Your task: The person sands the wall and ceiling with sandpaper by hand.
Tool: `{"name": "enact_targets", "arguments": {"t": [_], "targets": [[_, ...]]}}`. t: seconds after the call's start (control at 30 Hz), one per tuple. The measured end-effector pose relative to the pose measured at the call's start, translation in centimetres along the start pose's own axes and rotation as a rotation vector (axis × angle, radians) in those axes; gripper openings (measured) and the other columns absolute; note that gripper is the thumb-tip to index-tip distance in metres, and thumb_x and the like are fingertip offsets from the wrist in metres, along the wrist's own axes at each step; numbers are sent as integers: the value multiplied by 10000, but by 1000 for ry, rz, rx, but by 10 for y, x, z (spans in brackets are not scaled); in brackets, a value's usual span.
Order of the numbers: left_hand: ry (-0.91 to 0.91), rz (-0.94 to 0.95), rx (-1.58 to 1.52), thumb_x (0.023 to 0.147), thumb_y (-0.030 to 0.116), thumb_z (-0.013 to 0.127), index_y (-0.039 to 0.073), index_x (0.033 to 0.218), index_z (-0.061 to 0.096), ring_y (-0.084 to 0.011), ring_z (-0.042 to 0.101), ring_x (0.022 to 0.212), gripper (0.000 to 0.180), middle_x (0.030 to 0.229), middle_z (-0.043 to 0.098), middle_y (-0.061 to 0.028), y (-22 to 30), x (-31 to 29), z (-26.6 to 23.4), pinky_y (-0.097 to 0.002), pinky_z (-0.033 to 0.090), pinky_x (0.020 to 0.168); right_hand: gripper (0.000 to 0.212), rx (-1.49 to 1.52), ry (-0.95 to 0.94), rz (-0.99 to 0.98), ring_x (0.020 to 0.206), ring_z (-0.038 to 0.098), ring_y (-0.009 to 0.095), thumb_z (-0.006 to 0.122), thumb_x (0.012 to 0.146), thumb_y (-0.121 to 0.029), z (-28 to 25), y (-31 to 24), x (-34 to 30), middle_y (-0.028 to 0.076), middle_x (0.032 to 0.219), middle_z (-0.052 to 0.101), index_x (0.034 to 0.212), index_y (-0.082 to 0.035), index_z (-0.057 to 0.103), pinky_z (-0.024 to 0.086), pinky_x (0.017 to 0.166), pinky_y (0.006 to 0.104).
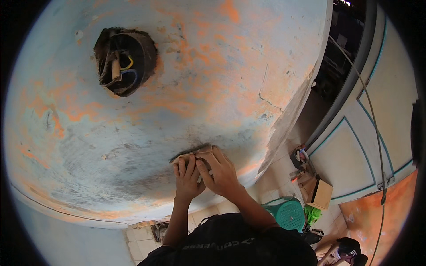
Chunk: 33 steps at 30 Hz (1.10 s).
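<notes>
Both my hands press a folded piece of sandpaper (pixel 202 152) flat against the wall (pixel 213 95). Its back is brown and a dark edge shows along the top. My left hand (pixel 188 179) lies with its fingertips along the sandpaper's lower left part. Beside it, my right hand (pixel 222 173) grips the right end, the thumb close to the left fingers. The wall has worn pale blue paint with orange patches and grey scuffs around the hands. What lies under the sandpaper is hidden.
Up and to the left is a ragged hole (pixel 126 62) with wires inside. A crack and broken plaster mark the wall's right edge. At right are a green plastic stool (pixel 288 213), a cardboard box (pixel 320 193), a panelled door (pixel 350 150), a hanging cable (pixel 375 124) and a person (pixel 345 252) low down.
</notes>
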<state>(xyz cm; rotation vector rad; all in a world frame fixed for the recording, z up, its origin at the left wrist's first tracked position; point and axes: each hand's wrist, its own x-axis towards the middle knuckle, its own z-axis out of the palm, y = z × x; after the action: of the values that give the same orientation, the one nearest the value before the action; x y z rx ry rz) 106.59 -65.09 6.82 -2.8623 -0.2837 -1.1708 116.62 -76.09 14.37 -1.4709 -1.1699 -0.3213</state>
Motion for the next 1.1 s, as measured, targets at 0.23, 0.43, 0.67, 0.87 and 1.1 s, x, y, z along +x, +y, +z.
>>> {"name": "enact_targets", "arguments": {"t": [0.23,0.43,0.67,0.87,1.1], "targets": [[-62,57,73,786,317,631,66,1249,490,-433,286,1250,545,1369,376,-187,-6,-2,-12,-549,205,986,183,-26,-149,1,835,546,337,532,808,-48,-40,18,10,157,912,550,987,-52,570,454,718,391],[82,-335,114,900,402,471,-36,1405,89,-467,-92,1335,770,1438,-42,-325,-36,-48,-30,-563,-44,1057,149,-176,220,-26,843,543,299,455,834,35,-91,58,17,144,905,540,938,-1,554,441,756,346],[138,-614,292,937,481,286,-52,1368,-164,-427,-238,1307,820,1408,-220,-304,-46,-45,-42,-558,-143,1031,83,443,437,367,859,492,141,479,862,-81,-111,110,-13,57,904,512,916,-23,505,404,760,289],[141,-609,334,938,479,278,-54,1345,-220,-424,-257,1301,836,1393,-254,-307,-48,-44,-37,-552,-154,1027,320,21,491,288,854,458,200,623,812,-285,-106,102,7,80,922,440,905,-28,456,382,789,313],[142,-570,357,947,422,293,-51,1346,-224,-439,-241,1303,806,1394,-252,-307,-46,-43,-36,-550,-155,1027,386,-322,419,371,793,411,291,674,755,-251,-99,84,24,135,869,363,888,6,418,385,723,386]]}}
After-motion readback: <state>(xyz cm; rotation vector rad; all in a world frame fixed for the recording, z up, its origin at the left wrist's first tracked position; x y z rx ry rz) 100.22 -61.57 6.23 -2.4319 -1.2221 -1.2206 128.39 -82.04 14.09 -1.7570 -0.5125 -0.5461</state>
